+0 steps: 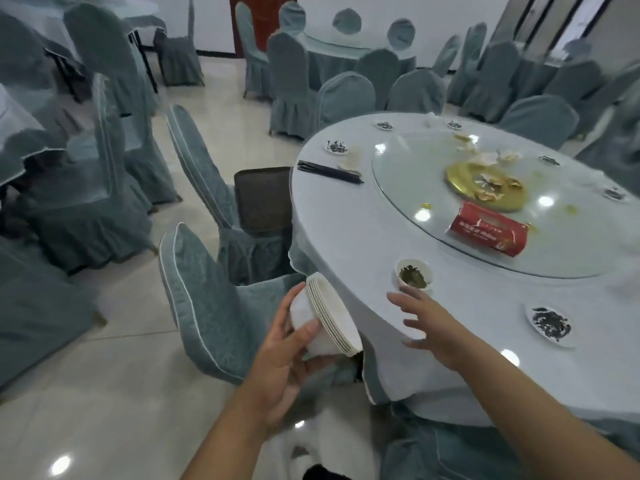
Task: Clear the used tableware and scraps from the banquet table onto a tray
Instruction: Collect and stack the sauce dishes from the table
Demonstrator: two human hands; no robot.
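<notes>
Gripping one bowl stack (323, 317), one cup (414, 273), six saucers (550, 325)

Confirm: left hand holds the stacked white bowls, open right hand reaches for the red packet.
Wrong target: the head view shows the open right hand reaching for the small bowl of green scraps. The left hand does hold the stacked white bowls.

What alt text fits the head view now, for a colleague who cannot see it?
The left hand grips a tilted stack of white bowls beside the edge of the round table, while the open right hand reaches toward a small cup holding dark leaves. Black chopsticks, a red tissue pack and a gold plate of scraps lie on the table.
</notes>
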